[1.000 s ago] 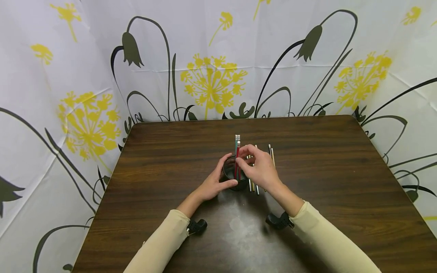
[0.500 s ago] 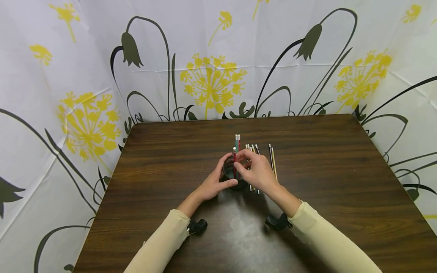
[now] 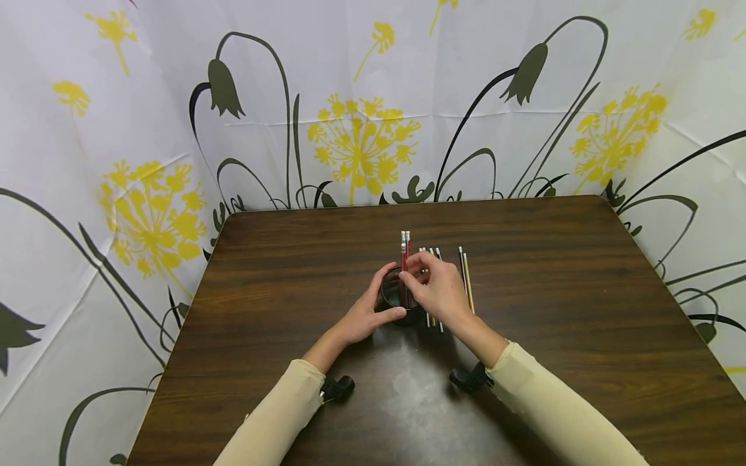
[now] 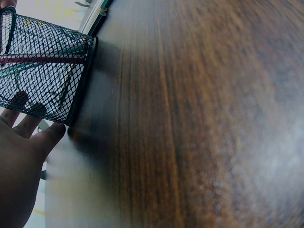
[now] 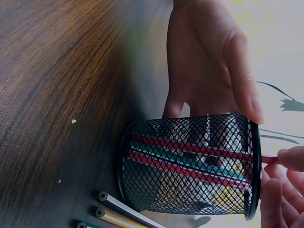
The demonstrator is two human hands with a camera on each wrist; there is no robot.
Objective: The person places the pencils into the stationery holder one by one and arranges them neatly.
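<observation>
A black mesh pencil cup (image 5: 190, 190) stands upright on the table. My left hand (image 3: 362, 317) holds it from the left, thumb at the near rim and fingers round the far side. With thumb and fingertips, my right hand (image 3: 443, 288) pinches a red pencil (image 3: 403, 264), eraser end up, its lower part inside the cup. Through the mesh in the right wrist view, a teal pencil (image 5: 190, 162) and a second red pencil (image 5: 161, 164) lean beside it. The left wrist view shows the cup wall (image 4: 42, 80) with the left fingers (image 4: 47, 137) against it.
Several pencils lie on the brown wooden table (image 3: 280, 272) just right of the cup, partly behind the right hand. Among them are a gold pencil (image 3: 469, 285) and a silver one (image 5: 126, 208). A white flowered curtain (image 3: 361, 65) hangs behind the table's far edge.
The pinched red pencil has shifted slightly left with my right hand. It dipped lower into the cup, then rose a little. My left hand and the cup stay in place.
</observation>
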